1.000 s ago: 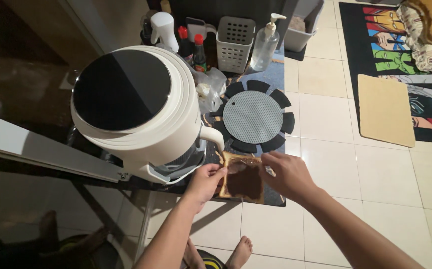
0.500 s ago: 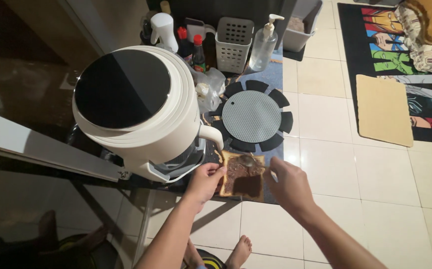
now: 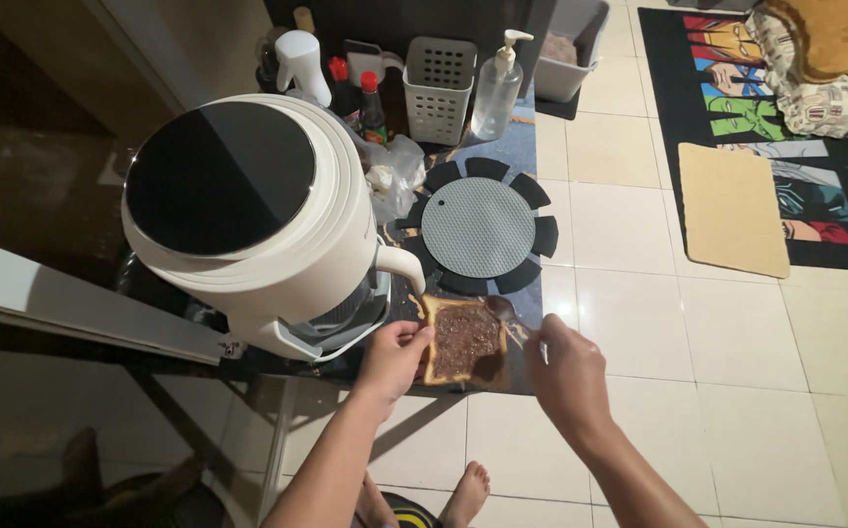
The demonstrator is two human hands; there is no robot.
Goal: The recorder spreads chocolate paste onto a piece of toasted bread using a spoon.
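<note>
Where two hands meet: one toast

Along the far edge of the bench stand a white spray bottle, two dark sauce bottles with red caps whose labels are too small to make out, and a clear pump bottle at the far right corner.

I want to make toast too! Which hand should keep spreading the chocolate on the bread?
Probably the right hand: it holds the spoon at the toast corner. The left hand pinches the toast's edge, steadying it.
</note>
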